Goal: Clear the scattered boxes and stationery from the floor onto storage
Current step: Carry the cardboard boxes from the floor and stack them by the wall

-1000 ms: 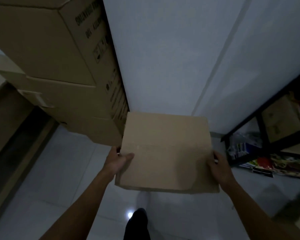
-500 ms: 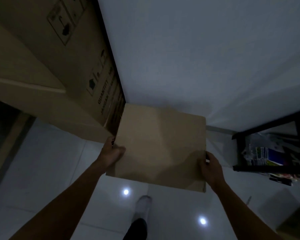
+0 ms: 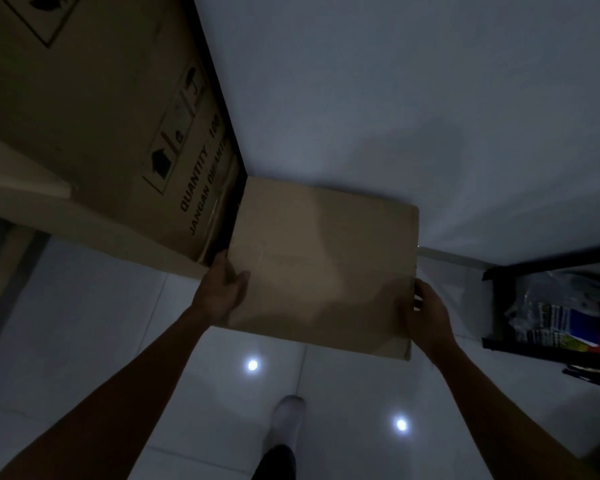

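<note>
The left hand (image 3: 222,289) grips the left edge of a plain brown flat-topped cardboard box (image 3: 323,268), thumb on top and fingers curled under. The right hand (image 3: 428,315) grips the box's right edge near its close corner, fingers wrapped over the side. The box is held level between both hands, above the glossy white tiled floor (image 3: 84,323), with its far edge close to the white wall (image 3: 395,98).

Just to the box's left, almost touching its far left corner, stands a tall stack of large brown printed cardboard cartons (image 3: 101,133), showing handling symbols and the word "QUANTITY". A dark gap runs between that stack and the wall.

To the right, well apart from the box, is a black metal shelf frame (image 3: 492,306) holding clear plastic bags of coloured packets (image 3: 555,320). A dark pen-like object (image 3: 589,375) lies on the floor below it; what it is cannot be told. Below the box, a foot in a pale shoe (image 3: 288,417) stands on the tiles, between two bright light reflections.
</note>
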Available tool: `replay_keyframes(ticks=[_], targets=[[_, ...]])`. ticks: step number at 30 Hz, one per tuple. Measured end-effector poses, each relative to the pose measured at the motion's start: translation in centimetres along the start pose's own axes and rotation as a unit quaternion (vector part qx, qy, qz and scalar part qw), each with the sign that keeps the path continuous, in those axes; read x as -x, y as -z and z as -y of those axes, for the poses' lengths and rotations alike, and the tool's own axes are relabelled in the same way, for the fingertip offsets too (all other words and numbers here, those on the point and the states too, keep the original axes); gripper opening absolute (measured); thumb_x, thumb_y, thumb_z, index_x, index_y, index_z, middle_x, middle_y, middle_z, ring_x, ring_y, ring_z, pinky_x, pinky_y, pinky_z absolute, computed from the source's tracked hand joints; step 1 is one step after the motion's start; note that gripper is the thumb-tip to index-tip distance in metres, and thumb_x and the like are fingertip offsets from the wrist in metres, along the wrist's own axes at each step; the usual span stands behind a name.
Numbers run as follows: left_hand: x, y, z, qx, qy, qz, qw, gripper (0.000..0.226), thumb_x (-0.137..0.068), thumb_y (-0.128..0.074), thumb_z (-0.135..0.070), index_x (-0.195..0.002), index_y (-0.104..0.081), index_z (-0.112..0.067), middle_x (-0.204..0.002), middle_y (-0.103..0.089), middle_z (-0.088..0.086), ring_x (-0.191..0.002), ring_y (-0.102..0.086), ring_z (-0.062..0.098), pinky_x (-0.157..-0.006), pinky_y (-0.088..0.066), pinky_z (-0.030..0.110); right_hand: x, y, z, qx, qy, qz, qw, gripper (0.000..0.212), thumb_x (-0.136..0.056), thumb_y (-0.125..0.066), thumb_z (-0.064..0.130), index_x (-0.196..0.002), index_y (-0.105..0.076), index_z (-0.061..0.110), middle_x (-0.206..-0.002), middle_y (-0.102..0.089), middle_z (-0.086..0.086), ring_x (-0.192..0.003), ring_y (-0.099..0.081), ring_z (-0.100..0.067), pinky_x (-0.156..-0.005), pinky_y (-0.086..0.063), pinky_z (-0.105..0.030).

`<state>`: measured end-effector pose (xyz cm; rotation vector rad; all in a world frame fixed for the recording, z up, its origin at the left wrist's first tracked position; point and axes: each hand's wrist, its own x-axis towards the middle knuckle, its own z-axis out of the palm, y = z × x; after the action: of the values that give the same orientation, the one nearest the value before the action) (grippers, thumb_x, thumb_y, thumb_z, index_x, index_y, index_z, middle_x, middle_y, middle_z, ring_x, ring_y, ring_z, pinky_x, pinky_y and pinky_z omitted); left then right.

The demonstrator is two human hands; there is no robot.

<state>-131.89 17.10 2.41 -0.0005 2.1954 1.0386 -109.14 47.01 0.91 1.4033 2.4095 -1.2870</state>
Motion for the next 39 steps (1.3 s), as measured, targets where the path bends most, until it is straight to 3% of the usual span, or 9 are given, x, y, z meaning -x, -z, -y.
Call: replay_keyframes(ticks=[4,9,14,19,22,25,29,35,39], targets=[[-1.4,0.1,-0.2,-0.019,-0.026,-0.03,0.999,0.071,-0.1,-0.059,-0.021,-0.159,-0.019,-0.02,-0.157,-0.037,0.01,-0.144,-0.035,0.03,-0.119,-0.028,0.045,-1.2,-0.6,0.9,-0.005,0.01,0.005,1.0,0.047,-0.099,-0.059,0.016,-0.145,-0.048,0.012,-0.135,-0.061,-0.006,-0.114,-0.061,-0.025,-0.086,-0.047,-0.031],[-1.5,-0.5,-0.6,-0.078,-0.064,-0.066,0.993,0.069,-0.101,-0.055,-0.014,-0.159,-0.017,-0.014,-0.157,-0.031,0.015,-0.143,-0.034,0.033,-0.115,-0.031,0.041,-1.6,-0.8,1.5,-0.007,0.009,0.011,1.0,0.048,-0.1,-0.06,0.016,-0.145,-0.046,0.009,-0.136,-0.059,-0.008,-0.115,-0.06,-0.026,-0.086,-0.048,-0.032],[-0.2,-1.1,-0.4,-0.171,-0.199,-0.127,0.956,0.077,-0.093,-0.068,-0.018,-0.156,-0.025,-0.01,-0.158,-0.023,0.018,-0.142,-0.031,0.036,-0.113,-0.038,0.047,-1.6,-0.7,2.0,-0.004,-0.01,0.022,1.0,0.05,-0.1,-0.059,0.017,-0.147,-0.043,0.009,-0.14,-0.056,-0.009,-0.12,-0.058,-0.03,-0.092,-0.051,-0.039],[1.3,-0.9,1.5,-0.26,-0.261,-0.033,0.929,0.121,-0.063,-0.087,-0.06,-0.157,-0.026,-0.014,-0.162,-0.021,0.011,-0.148,-0.024,0.032,-0.115,-0.03,0.051,-1.4,-0.6,3.1,0.003,-0.038,0.023,0.999,0.048,-0.098,-0.057,0.013,-0.145,-0.045,0.011,-0.138,-0.057,-0.011,-0.12,-0.058,-0.033,-0.099,-0.05,-0.051],[1.5,-0.2,2.6,-0.36,-0.305,0.037,0.881,0.136,-0.047,-0.096,-0.052,-0.156,-0.026,-0.01,-0.162,-0.023,0.018,-0.147,-0.024,0.038,-0.111,-0.035,0.064,-1.2,-0.7,3.6,0.003,-0.049,0.026,0.998,0.049,-0.098,-0.057,0.014,-0.145,-0.044,0.012,-0.138,-0.057,-0.011,-0.121,-0.058,-0.033,-0.099,-0.05,-0.051],[1.0,0.7,2.6,-0.414,-0.292,0.04,0.861,0.138,-0.046,-0.101,-0.024,-0.158,-0.021,-0.014,-0.164,-0.02,0.016,-0.15,-0.021,0.037,-0.117,-0.028,0.057,-1.0,-0.8,4.2,-0.005,-0.061,0.054,0.997,0.056,-0.095,-0.06,0.017,-0.147,-0.042,0.015,-0.139,-0.056,-0.009,-0.12,-0.058,-0.032,-0.097,-0.052,-0.048],[0.6,1.1,2.8,-0.448,-0.272,0.024,0.851,0.137,-0.054,-0.096,-0.012,-0.161,-0.011,-0.021,-0.168,-0.008,0.006,-0.154,-0.007,0.028,-0.121,-0.013,0.042,-0.6,-1.0,3.9,-0.005,-0.045,0.08,0.996,0.06,-0.096,-0.06,0.014,-0.15,-0.036,0.014,-0.142,-0.054,-0.009,-0.125,-0.056,-0.031,-0.101,-0.05,-0.048],[1.3,0.7,1.7,-0.463,-0.25,0.023,0.85,0.125,-0.067,-0.089,-0.006,-0.161,-0.007,-0.02,-0.169,0.0,0.006,-0.155,0.002,0.026,-0.123,-0.007,0.042,-0.7,-0.5,4.5,0.065,-0.028,0.085,0.994,0.07,-0.096,-0.063,0.02,-0.155,-0.027,0.009,-0.151,-0.045,-0.015,-0.133,-0.048,-0.036,-0.105,-0.044,-0.046],[3.3,1.2,-1.3,-0.448,-0.209,0.058,0.868,0.114,-0.076,-0.086,-0.025,-0.161,-0.01,-0.014,-0.168,0.0,0.009,-0.155,0.002,0.028,-0.124,-0.008,0.046,0.8,1.1,5.4,0.111,-0.023,0.068,0.991,0.082,-0.098,-0.062,0.03,-0.159,-0.013,0.007,-0.162,-0.028,-0.014,-0.147,-0.031,-0.032,-0.118,-0.029,-0.044]])
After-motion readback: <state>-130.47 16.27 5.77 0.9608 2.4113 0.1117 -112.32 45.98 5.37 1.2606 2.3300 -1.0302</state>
